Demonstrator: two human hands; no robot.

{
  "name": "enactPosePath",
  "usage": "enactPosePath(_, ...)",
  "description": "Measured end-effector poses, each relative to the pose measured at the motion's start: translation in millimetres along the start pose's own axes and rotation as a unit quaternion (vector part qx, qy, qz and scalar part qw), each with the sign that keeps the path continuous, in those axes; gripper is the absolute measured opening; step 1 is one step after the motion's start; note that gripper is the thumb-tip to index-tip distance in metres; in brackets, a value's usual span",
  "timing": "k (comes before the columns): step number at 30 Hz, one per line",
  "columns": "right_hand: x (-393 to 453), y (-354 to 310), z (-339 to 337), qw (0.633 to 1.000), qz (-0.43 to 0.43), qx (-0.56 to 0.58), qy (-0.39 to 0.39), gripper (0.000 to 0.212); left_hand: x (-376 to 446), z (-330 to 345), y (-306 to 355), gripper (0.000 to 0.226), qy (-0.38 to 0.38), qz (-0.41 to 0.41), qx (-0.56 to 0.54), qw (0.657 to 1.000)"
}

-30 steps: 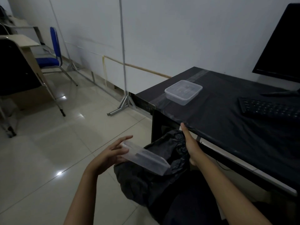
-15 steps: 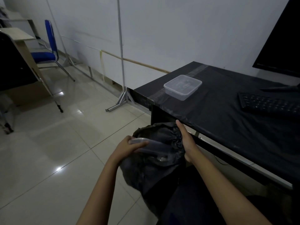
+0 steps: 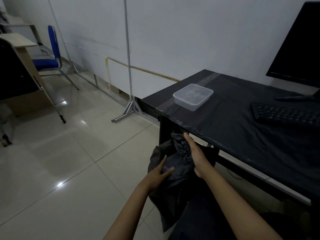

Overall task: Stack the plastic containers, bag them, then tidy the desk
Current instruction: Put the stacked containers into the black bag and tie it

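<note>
1. A head-worn camera looks down at a person's two bare arms reaching forward beside a dark desk, in a dim room with a pale tiled floor.

2. A black bag hangs below the desk's near edge, in front of the person's lap.

3. The right hand is clenched around the gathered top of the bag, thumb pointing up toward the desk edge.

4. The left hand lies released, fingers spread flat against the bag's left side, gripping nothing. No container shows in either hand (whether one sits inside the bag cannot be seen).

5. One clear plastic container stands on the desk near its left corner, open side up. It lies ahead of and above both hands, well apart from them.

6. Its long axis runs diagonally, from the near left toward the far right.

7. The right hand sits nearer the container, almost straight below it in the view, but it is busy holding the bag; the left hand is the free one and would probably have to reach up and forward past the desk edge.

8. A keyboard and a monitor occupy the desk's right side. A blue chair stands far left by the wall.
</note>
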State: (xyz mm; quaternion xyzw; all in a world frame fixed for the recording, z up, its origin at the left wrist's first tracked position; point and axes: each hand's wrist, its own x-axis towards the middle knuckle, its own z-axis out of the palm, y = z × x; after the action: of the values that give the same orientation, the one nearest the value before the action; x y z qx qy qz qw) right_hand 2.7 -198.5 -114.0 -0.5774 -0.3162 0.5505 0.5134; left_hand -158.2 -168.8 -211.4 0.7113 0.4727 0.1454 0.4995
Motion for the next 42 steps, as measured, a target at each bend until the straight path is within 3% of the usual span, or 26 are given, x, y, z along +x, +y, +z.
enactPosePath(2,0.8,1.3,-6.1,1.0,0.005,0.008,0.014,0.079,4.1,-0.3,-3.2,0.068,0.004,-0.035,0.031,0.999)
enactPosePath(7,1.5,0.0,-17.3,0.999,0.008,0.049,-0.002,0.069,2.6,-14.6,-3.4,0.059,0.191,-0.056,-0.024,0.98)
enactPosePath(10,1.6,1.5,-17.8,0.999,0.012,0.052,-0.004,0.085,0.2,-30.8,-0.7,0.057,0.293,-0.046,-0.017,0.955)
enactPosePath(13,1.7,2.6,-17.3,0.998,0.012,0.057,0.009,0.108,-2.7,-48.8,14.4,0.051,0.358,-0.024,0.076,0.93)
enactPosePath(17,1.2,3.9,-17.7,0.998,-0.004,0.061,0.016,0.106,0.3,-72.3,52.6,0.042,0.446,0.102,0.021,0.889)
enactPosePath(21,-0.1,-1.6,-17.7,0.997,-0.019,0.066,0.027,0.104,18.0,-90.0,105.3,0.034,0.445,0.202,-0.013,0.872)
enactPosePath(24,-1.5,-4.3,-19.0,0.996,-0.04,0.065,0.038,0.107,39.2,-93.5,146.2,0.035,0.404,0.221,-0.043,0.887)
enactPosePath(27,-2.4,-4.9,-19.8,0.996,-0.047,0.069,0.041,0.107,68.7,-95.8,180.6,0.041,0.374,0.163,-0.047,0.912)
enactPosePath(30,-3.4,-5.9,-21.3,0.996,-0.042,0.074,0.039,0.102,93.6,-96.6,205.0,0.061,0.347,0.067,0.014,0.936)
enactPosePath(35,-3.7,-6.5,-22.2,0.995,-0.054,0.079,0.04,0.093,111.7,-89.0,218.2,0.083,0.327,-0.036,0.12,0.937)
enactPosePath(39,-3.8,-5.4,-24.9,0.995,-0.053,0.081,0.029,0.098,116.1,-89.0,214.3,0.064,0.336,-0.02,0.127,0.933)
enactPosePath(42,-2.6,-3.6,-27.2,0.995,-0.047,0.08,0.026,0.1,112.1,-94.5,200.7,0.041,0.373,0.053,0.02,0.926)
